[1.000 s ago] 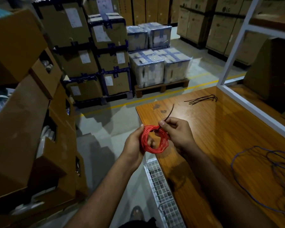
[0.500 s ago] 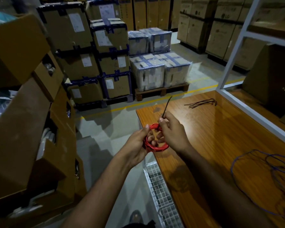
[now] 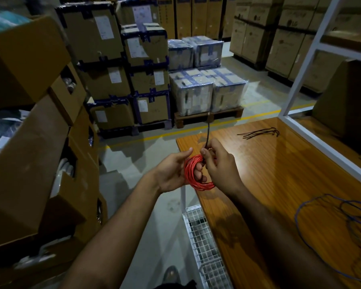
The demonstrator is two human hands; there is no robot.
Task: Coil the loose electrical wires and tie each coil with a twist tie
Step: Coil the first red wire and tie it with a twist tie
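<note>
Head view, the only one: a person stands at the near corner of a wooden table (image 3: 279, 174) and holds a red wire coil (image 3: 193, 174) over its edge. The left hand (image 3: 173, 174) grips the coil, its fingers curled through the middle of the loops. The right hand (image 3: 219, 163) pinches a black twist tie (image 3: 207, 135) just above the top of the coil; the tie's free end stands nearly upright above the fingers. Whether the tie already passes round the bundle is hard to tell, since the right fingers cover that spot.

As a judgement, the red wire is fully coiled and its tying is in progress but not finished, because the tie's tail is still straight and untwisted. Much remains: a loose blue wire (image 3: 329, 224) sprawls in wide, untidy loops on the table at the right, uncoiled. A small bunch of spare twist ties (image 3: 258, 133) lies on the far part of the table, well apart from the hands.

The tabletop is glossy orange-brown wood with a white metal shelf frame (image 3: 300, 80) along its right side. A wire mesh panel (image 3: 204, 247) sits below the table's near edge. The room is a dim warehouse with a grey floor, a yellow floor line (image 3: 154, 134), stacked cardboard boxes (image 3: 29, 163) at the left, and wrapped cartons on a pallet (image 3: 208, 117) beyond.
</note>
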